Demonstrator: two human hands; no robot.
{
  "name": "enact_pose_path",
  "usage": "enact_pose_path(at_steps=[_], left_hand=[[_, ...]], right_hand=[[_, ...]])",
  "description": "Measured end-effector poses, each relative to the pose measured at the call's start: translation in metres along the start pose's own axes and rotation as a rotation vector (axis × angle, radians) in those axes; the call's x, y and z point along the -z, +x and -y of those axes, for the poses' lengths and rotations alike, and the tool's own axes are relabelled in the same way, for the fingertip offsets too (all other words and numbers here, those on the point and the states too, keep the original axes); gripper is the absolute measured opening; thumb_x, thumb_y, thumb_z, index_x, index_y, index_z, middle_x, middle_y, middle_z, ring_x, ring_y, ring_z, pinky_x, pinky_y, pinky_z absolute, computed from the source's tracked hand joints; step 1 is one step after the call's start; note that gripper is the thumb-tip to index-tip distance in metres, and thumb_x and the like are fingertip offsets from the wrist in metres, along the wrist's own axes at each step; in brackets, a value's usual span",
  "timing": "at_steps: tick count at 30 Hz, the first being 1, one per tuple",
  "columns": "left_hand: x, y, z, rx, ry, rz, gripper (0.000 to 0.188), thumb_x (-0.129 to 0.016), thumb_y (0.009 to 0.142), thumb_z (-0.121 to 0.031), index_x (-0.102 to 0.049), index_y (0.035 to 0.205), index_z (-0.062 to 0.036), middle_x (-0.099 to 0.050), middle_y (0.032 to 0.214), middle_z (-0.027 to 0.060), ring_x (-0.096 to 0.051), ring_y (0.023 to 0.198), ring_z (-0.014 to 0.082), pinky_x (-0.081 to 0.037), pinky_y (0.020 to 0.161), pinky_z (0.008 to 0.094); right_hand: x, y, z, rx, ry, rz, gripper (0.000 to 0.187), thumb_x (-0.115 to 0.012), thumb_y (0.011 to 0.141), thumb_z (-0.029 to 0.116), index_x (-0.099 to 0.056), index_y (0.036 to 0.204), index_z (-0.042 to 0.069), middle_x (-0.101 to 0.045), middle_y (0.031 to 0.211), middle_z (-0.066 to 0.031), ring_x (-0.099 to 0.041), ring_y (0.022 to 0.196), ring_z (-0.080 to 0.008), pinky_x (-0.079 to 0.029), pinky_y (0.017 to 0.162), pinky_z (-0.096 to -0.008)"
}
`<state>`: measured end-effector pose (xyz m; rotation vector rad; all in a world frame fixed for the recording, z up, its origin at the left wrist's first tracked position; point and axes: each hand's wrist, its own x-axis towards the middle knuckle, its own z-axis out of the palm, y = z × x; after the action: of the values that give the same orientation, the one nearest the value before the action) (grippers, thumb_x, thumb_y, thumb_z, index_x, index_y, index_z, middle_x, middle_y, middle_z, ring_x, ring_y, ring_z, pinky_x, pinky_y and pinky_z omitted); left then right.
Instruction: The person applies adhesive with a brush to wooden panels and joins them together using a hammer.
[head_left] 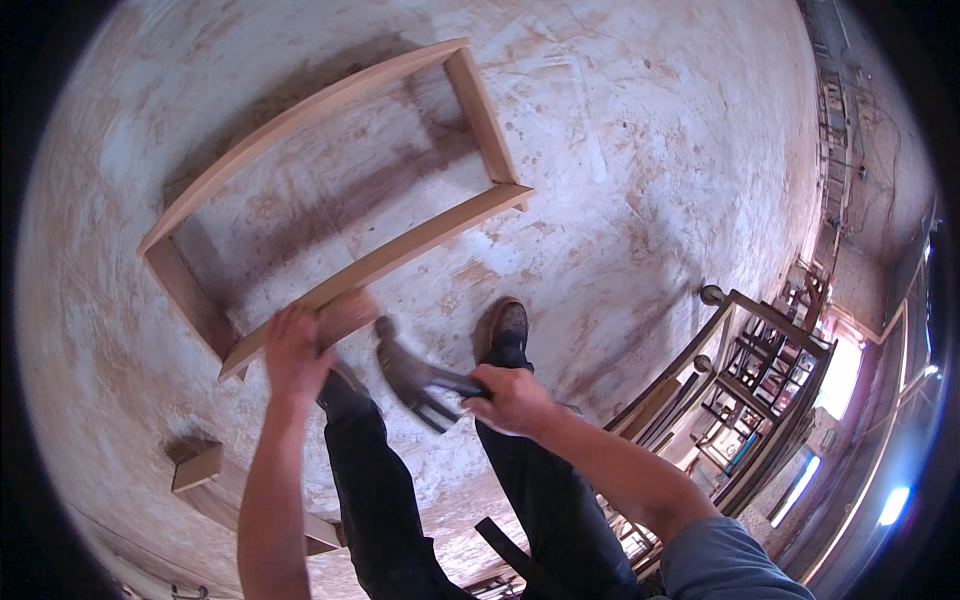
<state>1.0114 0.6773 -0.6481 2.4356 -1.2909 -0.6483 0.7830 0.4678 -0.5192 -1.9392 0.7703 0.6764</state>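
A rectangular wooden frame (pixel 400 246) stands on edge on the floor, its long far rail slightly curved. At the left end of its near rail, my left hand (pixel 294 345) is closed around a short wooden block (pixel 347 312), which is held against the rail and blurred by motion. My right hand (pixel 515 400) grips a claw hammer (pixel 405 372) close up by its dark handle. The hammer's head is a short way right of the block, apart from it, and is also smeared by motion. Most of the handle is hidden by my fist.
My shoes (pixel 507 325) and dark trouser legs are just below the frame. Another wooden piece (pixel 205 470) lies on the floor at lower left. A wheeled rack (pixel 735 370) with wooden parts stands at right. The pale floor (pixel 640 180) is stained.
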Motion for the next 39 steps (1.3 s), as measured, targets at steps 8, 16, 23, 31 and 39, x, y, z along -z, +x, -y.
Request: enact_pose_path(at_steps=[8,16,23,31,39], left_hand=[[-0.054,0.152,-0.159,-0.034,-0.089,0.022,0.028,-0.073,0.067,-0.012,-0.052,0.085,-0.0040,-0.064,0.081,0.0147,-0.063,0.084,0.0344,-0.051,0.078,0.0443],[-0.063,0.173,-0.187,-0.039,0.033,0.128,0.035,-0.078,0.067,-0.016,-0.050,0.086,-0.0071,-0.063,0.083,0.0129,-0.064,0.081,0.0312,-0.051,0.077,0.0408],[-0.067,0.170,-0.180,-0.052,0.103,0.108,0.045,-0.081,0.065,-0.021,-0.049,0.092,-0.0065,-0.061,0.087,0.0133,-0.063,0.087,0.0312,-0.051,0.079,0.0402],[-0.070,0.173,-0.179,-0.031,0.063,0.132,0.044,-0.080,0.063,-0.018,-0.048,0.091,-0.0069,-0.060,0.083,0.0132,-0.062,0.083,0.0324,-0.050,0.076,0.0419],[-0.071,0.175,-0.180,-0.019,0.027,0.148,0.038,-0.076,0.066,-0.015,-0.050,0.091,-0.0043,-0.062,0.088,0.0156,-0.063,0.081,0.0342,-0.052,0.073,0.0435]], right_hand=[[0.074,-0.042,-0.082,-0.139,0.378,-0.395,0.038,-0.066,0.085,0.036,-0.059,0.098,0.001,-0.060,0.072,-0.0132,-0.060,0.066,-0.0238,-0.048,0.061,-0.0333],[0.076,0.009,-0.114,-0.188,0.786,-0.452,0.036,-0.061,0.089,0.038,-0.059,0.082,0.003,-0.055,0.069,-0.0022,-0.050,0.063,-0.0116,-0.042,0.054,-0.0303],[0.091,0.011,-0.129,-0.112,0.580,-0.359,0.033,-0.059,0.089,0.032,-0.061,0.095,-0.001,-0.062,0.075,-0.0250,-0.063,0.075,-0.0438,-0.050,0.065,-0.0429],[0.099,0.031,-0.128,-0.111,0.489,-0.335,0.041,-0.061,0.088,0.040,-0.062,0.096,0.000,-0.062,0.074,-0.0228,-0.063,0.070,-0.0405,-0.050,0.065,-0.0389],[0.095,0.044,-0.136,-0.097,0.341,-0.393,0.033,-0.062,0.085,0.032,-0.060,0.088,0.000,-0.057,0.068,-0.0244,-0.062,0.063,-0.0373,-0.048,0.058,-0.0388]])
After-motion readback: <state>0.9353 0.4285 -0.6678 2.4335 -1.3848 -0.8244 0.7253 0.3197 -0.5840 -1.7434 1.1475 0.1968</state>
